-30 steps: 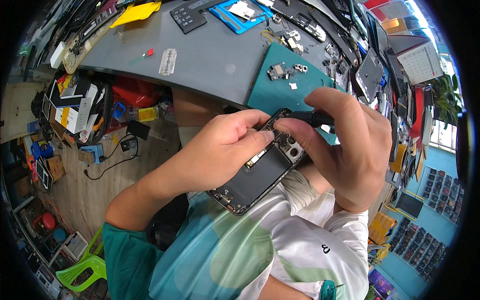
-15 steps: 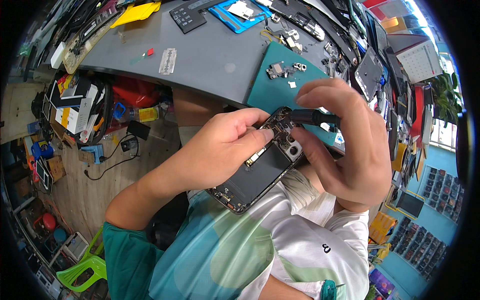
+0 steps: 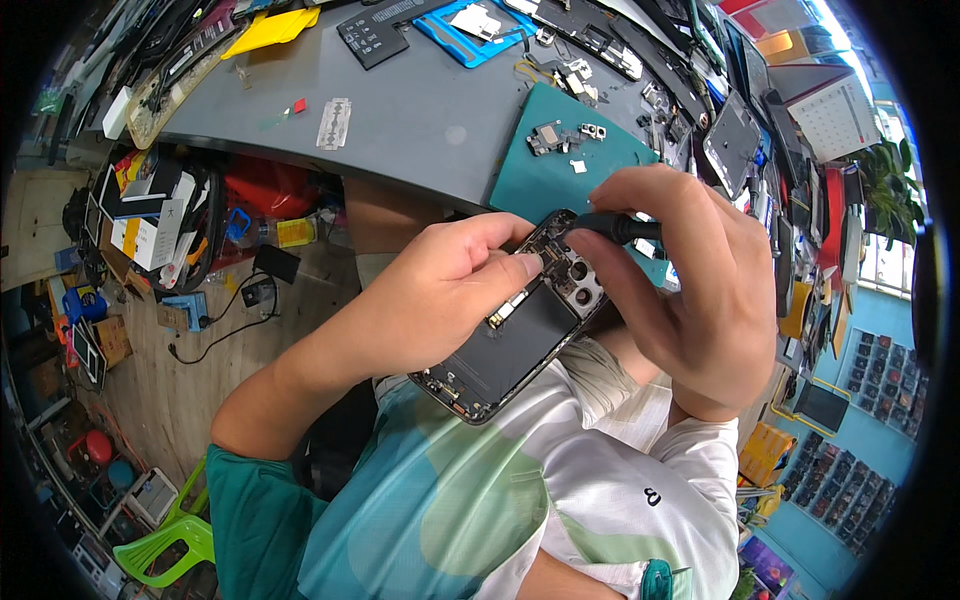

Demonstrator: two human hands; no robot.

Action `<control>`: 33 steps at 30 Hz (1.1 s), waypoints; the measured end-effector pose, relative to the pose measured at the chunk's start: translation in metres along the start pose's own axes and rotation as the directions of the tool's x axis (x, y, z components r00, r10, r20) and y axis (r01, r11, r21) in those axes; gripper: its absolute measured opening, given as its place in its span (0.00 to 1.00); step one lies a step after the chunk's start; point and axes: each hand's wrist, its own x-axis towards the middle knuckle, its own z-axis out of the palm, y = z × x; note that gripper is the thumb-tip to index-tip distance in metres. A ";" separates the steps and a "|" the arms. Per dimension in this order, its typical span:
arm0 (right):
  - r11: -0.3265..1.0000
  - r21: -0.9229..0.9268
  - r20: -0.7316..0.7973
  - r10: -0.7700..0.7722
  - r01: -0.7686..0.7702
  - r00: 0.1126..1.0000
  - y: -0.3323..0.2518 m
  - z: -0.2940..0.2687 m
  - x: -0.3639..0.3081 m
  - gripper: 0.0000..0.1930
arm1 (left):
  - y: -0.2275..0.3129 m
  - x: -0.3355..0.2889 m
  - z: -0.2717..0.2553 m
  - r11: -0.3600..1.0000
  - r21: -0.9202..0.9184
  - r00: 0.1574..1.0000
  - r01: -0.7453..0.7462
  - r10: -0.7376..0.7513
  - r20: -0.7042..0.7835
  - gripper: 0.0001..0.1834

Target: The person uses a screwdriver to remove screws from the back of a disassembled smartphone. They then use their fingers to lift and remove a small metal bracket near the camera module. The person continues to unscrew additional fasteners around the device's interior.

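An opened smartphone (image 3: 515,345), its back cover off, is tilted above my lap. My left hand (image 3: 445,290) grips it along the left side, thumb pressed on the inner parts near the top. A black battery and a camera module with round lens openings show inside. My right hand (image 3: 700,290) curls around a black cylindrical tool (image 3: 625,229), perhaps a screwdriver, at the phone's upper end. The thumb lies against the tool near its front, and the index finger arches above. The tool's tip is hidden.
A grey table (image 3: 420,110) lies ahead with a teal mat (image 3: 530,150) holding small phone parts. On the table are a razor blade (image 3: 334,123), a loose black battery (image 3: 375,38) and a blue frame (image 3: 455,40). Phone parts crowd the right side. A green chair (image 3: 175,545) stands lower left.
My right thumb has moved up onto the front of the black tool, uncovering more of the camera module. The phone has shifted very slightly; my left hand keeps its hold.
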 end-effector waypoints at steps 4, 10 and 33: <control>0.997 -0.067 0.012 0.039 -0.038 0.999 -0.004 -0.003 0.001 0.18 | -0.004 0.002 -0.002 0.999 0.025 1.000 -0.027 0.027 0.011 0.16; 1.000 -0.010 -0.036 0.012 -0.013 0.999 0.001 0.005 0.003 0.21 | -0.002 0.000 -0.001 1.000 -0.020 1.000 -0.011 0.011 0.002 0.16; 0.998 -0.017 0.007 0.066 -0.066 0.998 -0.001 0.003 0.000 0.21 | -0.003 0.001 -0.001 1.000 0.013 0.999 -0.025 0.025 0.023 0.16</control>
